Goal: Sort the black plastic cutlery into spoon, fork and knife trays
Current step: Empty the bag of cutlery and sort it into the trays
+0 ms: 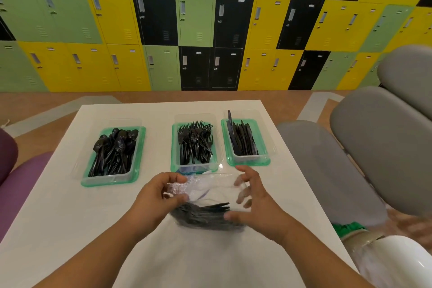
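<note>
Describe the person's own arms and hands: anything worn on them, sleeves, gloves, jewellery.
Both forearms are bare as far as the frame shows: no sleeve cuffs in view. The left hand and right hand are ungloved. No watch, bracelet or ring shows, though the right hand's fingers are blurred, so a thin ring there cannot be ruled out.

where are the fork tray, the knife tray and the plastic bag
fork tray [196, 167], head view, near clear wall
knife tray [247, 158], head view, near clear wall
plastic bag [210, 190], head view, clear film between the hands
</note>
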Tool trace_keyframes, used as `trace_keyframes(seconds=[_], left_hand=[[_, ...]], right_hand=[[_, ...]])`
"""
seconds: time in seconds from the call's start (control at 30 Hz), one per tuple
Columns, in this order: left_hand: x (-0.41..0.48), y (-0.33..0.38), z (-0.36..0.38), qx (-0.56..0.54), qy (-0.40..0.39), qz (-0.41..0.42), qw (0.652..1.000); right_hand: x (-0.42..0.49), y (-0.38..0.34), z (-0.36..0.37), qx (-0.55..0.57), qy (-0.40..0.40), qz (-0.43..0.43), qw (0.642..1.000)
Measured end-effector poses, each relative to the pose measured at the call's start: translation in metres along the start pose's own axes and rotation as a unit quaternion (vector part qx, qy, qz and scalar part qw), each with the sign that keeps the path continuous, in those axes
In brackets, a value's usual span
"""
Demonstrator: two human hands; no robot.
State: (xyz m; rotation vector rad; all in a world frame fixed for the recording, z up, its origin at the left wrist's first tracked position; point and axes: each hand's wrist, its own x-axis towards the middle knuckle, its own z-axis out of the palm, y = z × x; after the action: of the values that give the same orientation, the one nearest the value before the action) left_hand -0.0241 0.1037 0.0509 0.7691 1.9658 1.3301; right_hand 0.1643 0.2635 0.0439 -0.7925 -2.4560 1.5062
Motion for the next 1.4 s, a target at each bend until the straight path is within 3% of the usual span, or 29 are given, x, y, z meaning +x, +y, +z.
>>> trace_keyframes(seconds=[0.07,0.1,0.23,0.47,0.57,0.63,0.73,0.8,0.87,0.9,0.97,1.03,1.1,1.13,1.2,1.27,1.33,1.4], left_hand=[[0.0,-0.001,0.002,0.023,0.005,0.004,1.0],[0.0,0.001,0.003,0.034,0.016,0.009,0.999],[0.0,0.003,0.001,0.037,0.028,0.041,0.998],[0.004,0.017,-0.006,0.0,0.075,0.064,0.995],[0.003,0.024,-0.006,-0.06,0.055,0.045,0.996],[0.004,0.024,-0.006,-0.082,0.055,0.033,0.995],[0.003,0.019,-0.01,-0.083,0.039,0.042,0.995],[0.001,0.015,-0.013,0.02,-0.015,0.084,0.996],[-0.004,0.016,-0.013,0.18,-0.033,0.135,0.974],[-0.004,0.016,-0.013,0.232,-0.008,0.175,0.957],[0.0,0.02,-0.013,0.231,0.059,0.221,0.946],[0.003,0.026,-0.012,0.15,0.094,0.189,0.966],[0.004,0.034,-0.011,0.093,0.088,0.145,0.981],[0.005,0.037,-0.01,0.076,0.082,0.131,0.985],[0.006,0.041,-0.008,0.051,0.072,0.114,0.99],[0.007,0.041,-0.006,0.041,0.067,0.113,0.991],[0.007,0.042,-0.005,0.042,0.072,0.11,0.99],[0.007,0.044,-0.004,0.051,0.084,0.109,0.989]], right_hand=[[-0.001,-0.001,0.002,-0.099,-0.001,-0.017,0.995],[0.001,-0.002,0.003,-0.098,0.024,-0.026,0.995],[0.005,-0.009,-0.002,0.029,0.107,0.008,0.994],[0.005,-0.021,-0.015,0.099,0.141,0.013,0.985],[0.003,-0.022,-0.021,0.15,0.081,0.005,0.985],[0.0,-0.02,-0.023,0.072,0.025,-0.004,0.997],[0.001,-0.021,-0.02,0.034,0.071,-0.006,0.997],[0.002,-0.027,-0.019,0.086,0.106,0.015,0.99],[0.002,-0.028,-0.02,0.099,0.111,0.019,0.989],[0.002,-0.03,-0.022,0.097,0.106,0.023,0.989],[0.0,-0.033,-0.024,0.076,0.111,0.033,0.99],[-0.002,-0.041,-0.026,0.014,0.209,-0.008,0.978],[-0.007,-0.061,-0.029,-0.062,0.322,-0.166,0.93],[-0.01,-0.075,-0.03,-0.071,0.317,-0.253,0.911],[-0.015,-0.1,-0.024,-0.093,0.2,-0.338,0.915],[-0.012,-0.111,-0.011,-0.226,0.083,-0.279,0.929],[-0.006,-0.104,0.003,-0.385,0.019,-0.159,0.909],[-0.004,-0.098,0.01,-0.463,-0.025,-0.092,0.881]])
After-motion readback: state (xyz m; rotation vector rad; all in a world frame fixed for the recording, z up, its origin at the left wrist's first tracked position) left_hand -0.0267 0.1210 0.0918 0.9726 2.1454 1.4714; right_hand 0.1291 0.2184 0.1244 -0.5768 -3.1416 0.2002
